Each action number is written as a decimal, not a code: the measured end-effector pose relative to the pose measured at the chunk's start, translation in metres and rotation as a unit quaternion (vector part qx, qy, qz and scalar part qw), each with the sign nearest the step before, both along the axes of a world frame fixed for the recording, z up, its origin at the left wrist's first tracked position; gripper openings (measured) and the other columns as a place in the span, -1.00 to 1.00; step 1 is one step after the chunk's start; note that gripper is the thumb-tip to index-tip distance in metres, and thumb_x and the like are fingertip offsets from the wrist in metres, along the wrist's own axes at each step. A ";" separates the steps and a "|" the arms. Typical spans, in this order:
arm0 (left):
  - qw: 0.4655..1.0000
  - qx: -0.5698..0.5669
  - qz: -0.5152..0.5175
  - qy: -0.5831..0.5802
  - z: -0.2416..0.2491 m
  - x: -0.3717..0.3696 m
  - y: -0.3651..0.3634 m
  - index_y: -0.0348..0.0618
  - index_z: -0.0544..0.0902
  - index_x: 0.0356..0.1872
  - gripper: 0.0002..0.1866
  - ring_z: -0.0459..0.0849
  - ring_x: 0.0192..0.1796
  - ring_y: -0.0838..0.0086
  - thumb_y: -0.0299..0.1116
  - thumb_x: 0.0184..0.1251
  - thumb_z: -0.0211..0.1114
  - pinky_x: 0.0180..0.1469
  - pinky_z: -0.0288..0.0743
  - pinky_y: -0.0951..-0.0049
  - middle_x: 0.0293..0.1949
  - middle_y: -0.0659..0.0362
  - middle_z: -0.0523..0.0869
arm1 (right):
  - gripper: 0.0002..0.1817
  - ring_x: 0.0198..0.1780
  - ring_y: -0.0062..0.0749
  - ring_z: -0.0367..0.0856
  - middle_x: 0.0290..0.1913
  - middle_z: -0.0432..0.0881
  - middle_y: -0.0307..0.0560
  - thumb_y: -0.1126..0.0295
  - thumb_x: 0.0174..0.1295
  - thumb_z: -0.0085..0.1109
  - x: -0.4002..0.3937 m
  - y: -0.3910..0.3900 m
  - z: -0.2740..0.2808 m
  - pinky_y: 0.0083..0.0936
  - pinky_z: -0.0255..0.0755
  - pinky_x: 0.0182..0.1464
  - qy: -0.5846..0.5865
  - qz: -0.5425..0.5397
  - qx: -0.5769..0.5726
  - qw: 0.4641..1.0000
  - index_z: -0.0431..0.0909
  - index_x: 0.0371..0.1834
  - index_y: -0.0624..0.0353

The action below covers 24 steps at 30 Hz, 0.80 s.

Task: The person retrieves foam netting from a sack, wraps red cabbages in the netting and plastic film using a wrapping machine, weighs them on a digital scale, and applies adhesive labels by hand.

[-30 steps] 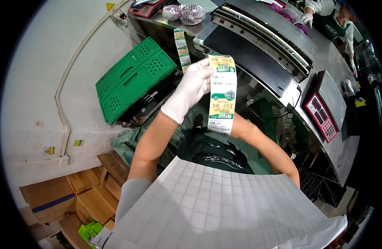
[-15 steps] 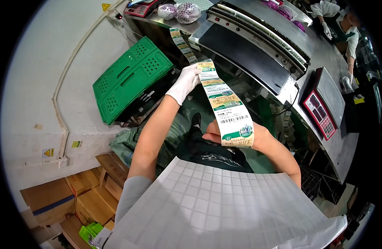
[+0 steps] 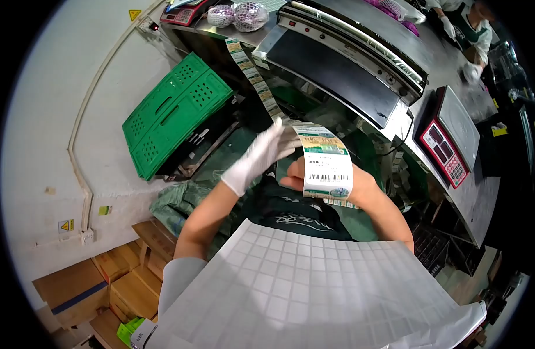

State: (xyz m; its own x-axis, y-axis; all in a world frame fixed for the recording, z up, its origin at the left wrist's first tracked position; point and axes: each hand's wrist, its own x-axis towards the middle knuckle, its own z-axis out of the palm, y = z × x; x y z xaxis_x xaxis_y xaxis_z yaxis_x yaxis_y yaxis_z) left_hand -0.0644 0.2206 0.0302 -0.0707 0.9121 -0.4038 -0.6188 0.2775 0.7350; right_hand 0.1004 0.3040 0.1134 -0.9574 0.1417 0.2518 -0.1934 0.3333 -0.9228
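A long strip of printed labels, with barcodes and green bands, lies looped over the back of my right hand. That hand is bare and its fingers curl in beneath the loop, partly hidden by it. My left hand wears a white glove. Its fingers are stretched out, slightly blurred, with the tips right beside the strip where it bends toward the loop. Beyond them the strip runs up to the bench edge at the back.
A green crate stands against the wall at left. A black-topped wrapping machine and a red scale sit on the metal bench. Netted purple produce lies at the back; a co-worker stands far right. Cardboard boxes fill the lower left.
My left hand has come down and nearer to my right hand, its fingers going from pinching the strip to stretched out. The strip between the hands has shortened into a loop over my right hand.
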 end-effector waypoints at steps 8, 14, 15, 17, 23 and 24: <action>0.987 0.123 -0.104 -0.009 0.003 0.053 -0.034 -0.51 0.29 0.12 -0.45 0.45 0.12 0.38 -0.52 0.07 0.19 0.22 0.22 0.43 0.08 -0.01 0.46 | -0.92 -0.29 -0.71 0.54 -0.42 0.57 -0.25 0.53 0.05 0.20 -0.025 0.058 0.008 -0.76 0.40 -0.31 -0.156 -0.072 0.048 0.984 0.49 -0.41 0.22; 0.983 0.135 -0.005 0.126 0.055 0.076 -0.024 -0.42 0.46 -0.01 -0.72 0.58 -0.09 0.52 -0.56 0.25 0.08 -0.02 0.44 0.55 -0.13 0.11 0.62 | -0.85 -0.36 -0.51 0.50 -0.49 0.51 -0.20 0.35 0.08 0.21 -0.020 0.073 -0.018 -0.60 0.37 -0.39 -0.071 -0.057 -0.180 0.979 0.50 -0.42 0.19; 0.983 0.136 -0.006 0.126 0.057 0.076 -0.023 -0.42 0.46 -0.01 -0.72 0.58 -0.09 0.52 -0.56 0.25 0.08 -0.02 0.44 0.55 -0.13 0.11 0.62 | -0.81 -0.40 -0.49 0.50 -0.48 0.52 -0.17 0.32 0.06 0.23 -0.017 0.072 -0.019 -0.60 0.38 -0.37 -0.094 -0.068 -0.269 0.956 0.52 -0.38 0.19; 0.981 0.109 0.008 0.160 0.065 0.072 -0.020 -0.43 0.47 -0.03 -0.73 0.58 -0.10 0.53 -0.56 0.25 0.08 -0.02 0.44 0.55 -0.14 0.11 0.62 | -0.73 -0.49 -0.44 0.48 -0.47 0.55 -0.10 0.25 0.01 0.28 -0.013 0.070 -0.019 -0.61 0.40 -0.34 -0.121 -0.109 -0.445 0.881 0.56 -0.29 0.17; 0.978 0.104 0.107 0.147 0.076 0.049 0.005 -0.39 0.50 -0.06 -0.75 0.62 -0.22 0.59 -0.55 0.24 0.10 -0.20 0.51 0.61 -0.21 0.14 0.64 | -0.71 -0.33 -0.19 0.60 -0.26 0.63 -0.08 0.32 -0.05 0.23 -0.010 0.065 -0.071 -0.45 0.49 -0.28 -0.040 -0.080 0.127 0.988 0.57 -0.19 0.04; 0.977 0.097 0.121 0.147 0.079 0.046 0.011 -0.38 0.51 -0.06 -0.75 0.62 -0.23 0.60 -0.54 0.24 0.10 -0.22 0.52 0.61 -0.22 0.15 0.65 | -0.70 -0.28 -0.17 0.60 -0.25 0.63 -0.09 0.31 -0.03 0.22 -0.005 0.052 -0.071 -0.44 0.48 -0.22 -0.069 -0.086 0.133 0.985 0.56 -0.17 0.02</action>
